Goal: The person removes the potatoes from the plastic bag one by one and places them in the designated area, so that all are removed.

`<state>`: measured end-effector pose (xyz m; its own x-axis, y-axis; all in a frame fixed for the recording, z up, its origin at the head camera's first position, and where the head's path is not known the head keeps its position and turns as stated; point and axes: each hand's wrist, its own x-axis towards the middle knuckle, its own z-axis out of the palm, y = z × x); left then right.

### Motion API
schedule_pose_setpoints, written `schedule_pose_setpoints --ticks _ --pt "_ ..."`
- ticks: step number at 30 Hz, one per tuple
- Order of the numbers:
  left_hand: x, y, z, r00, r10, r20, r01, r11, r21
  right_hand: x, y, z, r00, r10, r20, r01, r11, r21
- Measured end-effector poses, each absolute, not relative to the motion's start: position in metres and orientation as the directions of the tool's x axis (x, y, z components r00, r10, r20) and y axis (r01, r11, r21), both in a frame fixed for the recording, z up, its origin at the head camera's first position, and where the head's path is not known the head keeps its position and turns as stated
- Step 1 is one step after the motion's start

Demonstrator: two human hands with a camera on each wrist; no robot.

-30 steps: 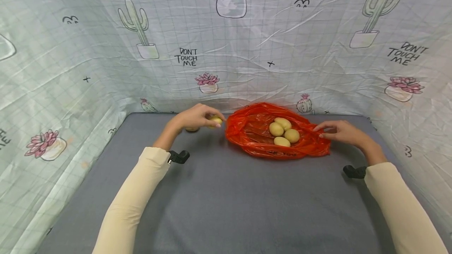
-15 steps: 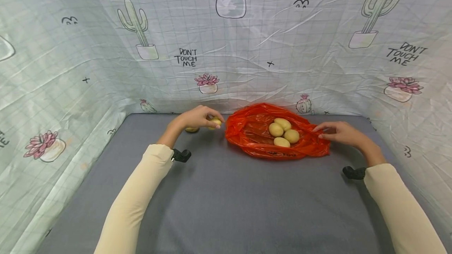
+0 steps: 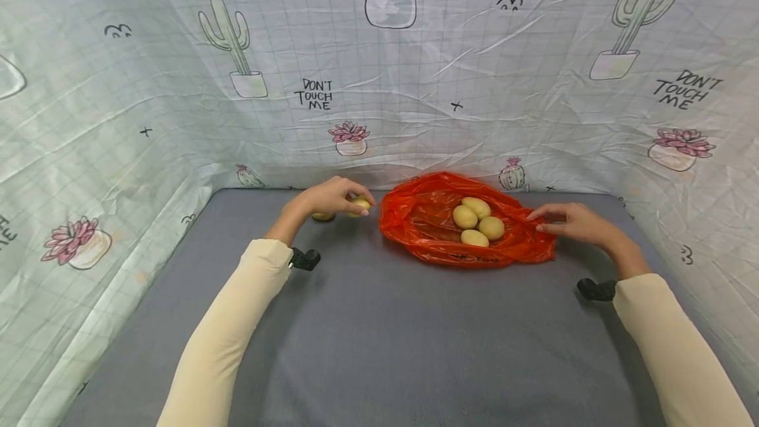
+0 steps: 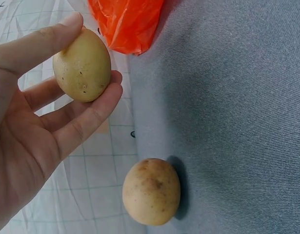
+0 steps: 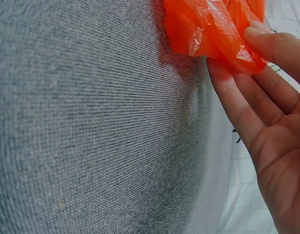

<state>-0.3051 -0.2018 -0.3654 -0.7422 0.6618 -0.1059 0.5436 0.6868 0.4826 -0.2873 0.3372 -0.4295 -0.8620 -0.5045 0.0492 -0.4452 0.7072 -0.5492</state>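
Note:
My left hand [image 3: 335, 196] holds a potato [image 4: 83, 66] between thumb and fingers, just left of the red plastic bag [image 3: 409, 242] and apart from it. Behind that hand a second potato [image 4: 151, 191] lies on the grey table; in the head view the hand hides most of it. The bag spreads wide at its mouth, and several potatoes [image 3: 475, 238] are visible inside. At the bag's right end, my right hand [image 3: 572, 221] pinches the crumpled plastic edge [image 5: 213, 34] between thumb and fingers.
A grey cloth covers the table [image 3: 415, 341]. Pale fabric printed with cacti forms a wall [image 3: 427, 84] right behind the bag and also rises on the left and right. Each wrist carries a black camera mount [image 3: 305, 259].
Almost nothing differs. My left hand keeps the potato near the bag's left side with only a tiny shift, and my right hand stays on the bag edge. The head view shifts slightly.

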Motion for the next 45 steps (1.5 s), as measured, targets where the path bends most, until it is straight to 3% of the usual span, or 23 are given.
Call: schedule_pose_setpoints --ticks 23,45 --pt "-0.315 -0.207 -0.38 -0.718 0.669 -0.193 0.515 0.697 0.499 -0.288 0.334 -0.423 -0.868 -0.497 -0.017 -0.404 0.725 -0.557" --pt "-0.328 -0.207 -0.385 -0.71 0.662 -0.241 0.55 0.735 0.397 -0.285 0.334 -0.423 -0.866 -0.501 -0.005 -0.412 0.718 -0.561"
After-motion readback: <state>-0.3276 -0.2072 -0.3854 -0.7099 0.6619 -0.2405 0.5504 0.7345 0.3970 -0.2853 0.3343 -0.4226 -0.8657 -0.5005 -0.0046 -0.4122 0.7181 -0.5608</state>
